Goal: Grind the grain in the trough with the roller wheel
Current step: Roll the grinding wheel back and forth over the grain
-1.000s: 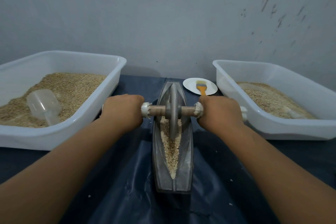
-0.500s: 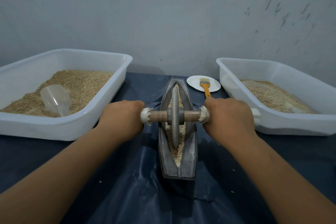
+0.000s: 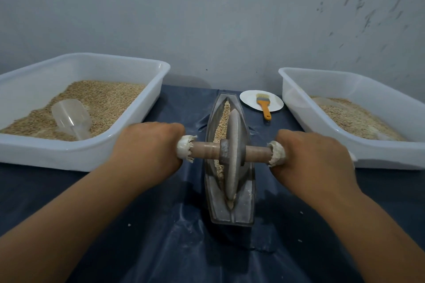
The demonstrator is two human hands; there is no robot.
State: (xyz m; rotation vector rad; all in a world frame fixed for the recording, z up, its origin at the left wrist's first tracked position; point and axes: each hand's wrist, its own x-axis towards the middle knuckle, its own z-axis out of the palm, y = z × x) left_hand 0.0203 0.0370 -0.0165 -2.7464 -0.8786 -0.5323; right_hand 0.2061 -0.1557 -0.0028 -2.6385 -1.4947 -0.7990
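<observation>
Here, both hands (image 3: pixel 147 149) (image 3: pixel 315 158) gripping roller wheel (image 3: pixel 233 156), in trough (image 3: pixel 246 204)

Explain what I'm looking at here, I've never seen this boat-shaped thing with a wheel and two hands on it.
This is one view from a camera worn on the person's head, looking down at their hands. The boat-shaped metal trough holds grain, and a roller wheel stands in it to crush the grain. The left hand and right hand each grip one end of the wheel's wooden axle. Either side sits a white tub of grain; the left one holds a clear scoop. Behind, an orange-handled brush lies on a small plate.
</observation>
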